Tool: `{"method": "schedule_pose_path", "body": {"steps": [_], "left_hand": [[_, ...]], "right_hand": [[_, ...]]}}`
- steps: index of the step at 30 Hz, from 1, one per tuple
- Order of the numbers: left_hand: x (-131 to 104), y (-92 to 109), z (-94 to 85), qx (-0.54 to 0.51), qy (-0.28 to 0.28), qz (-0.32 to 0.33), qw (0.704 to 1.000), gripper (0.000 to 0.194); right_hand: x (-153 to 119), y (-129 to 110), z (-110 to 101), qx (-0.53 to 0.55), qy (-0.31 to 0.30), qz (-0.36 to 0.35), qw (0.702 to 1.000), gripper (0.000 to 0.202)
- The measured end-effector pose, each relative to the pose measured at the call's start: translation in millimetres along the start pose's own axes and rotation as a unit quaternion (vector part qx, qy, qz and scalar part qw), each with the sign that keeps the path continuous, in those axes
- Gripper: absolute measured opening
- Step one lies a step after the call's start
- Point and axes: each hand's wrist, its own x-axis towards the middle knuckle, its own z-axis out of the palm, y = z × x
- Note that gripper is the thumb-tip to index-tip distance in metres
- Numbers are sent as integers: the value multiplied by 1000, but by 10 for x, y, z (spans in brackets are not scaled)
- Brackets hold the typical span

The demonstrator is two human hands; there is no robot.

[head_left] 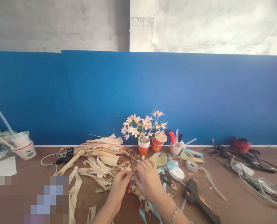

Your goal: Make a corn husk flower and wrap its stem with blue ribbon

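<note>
Near the middle of the brown table, my left hand [121,183] has its thumb and fingers pinched together; what they hold is too small to make out. Close on its right, my right hand [146,179] has curled fingers, with a bit of light blue showing between the hands. Whatever it grips is hidden. Dried husks [105,155] lie to the left of my hands. Behind them, pale flowers [138,124] on green stems stand in a red and white paper cup [143,147]. Light blue ribbon [154,211] and husk scraps lie beneath and beside my right hand.
A glue gun [195,197] lies at the right. Around it are a white ribbon spool [176,173], a tape roll [192,165] and a cup of pens [175,148]. Cables [241,177] spread at the far right. A white cup [26,151] stands at the left.
</note>
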Motion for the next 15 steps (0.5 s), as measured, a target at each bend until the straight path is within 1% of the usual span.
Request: {"method": "schedule_pose_path", "body": {"steps": [3,5,8,10,11,12,13,15], "left_hand": [[-1,25,-4,-18,-7,-4,1000,33],[3,40,-11,-17,-10,-3,1000,30],[17,42,-34,12,-4,5,1000,30],[30,33,-54,35,-3,13,999,33],[35,29,-63,42,-4,19,999,34],[37,26,-71,47,-7,27,999,35],[37,25,-77,50,-13,34,998,35],[28,29,-82,49,-29,45,997,32]], "right_hand": [[9,33,24,2,20,-14,1000,10],[16,33,11,23,21,-2,1000,10],[31,24,-28,78,3,48,996,11],[43,39,-45,136,-25,109,984,9],[48,57,-47,178,-47,145,972,7],[52,81,-45,226,-76,187,953,6],[54,110,-39,279,-110,229,926,6],[52,174,-21,385,-172,294,858,7]]}}
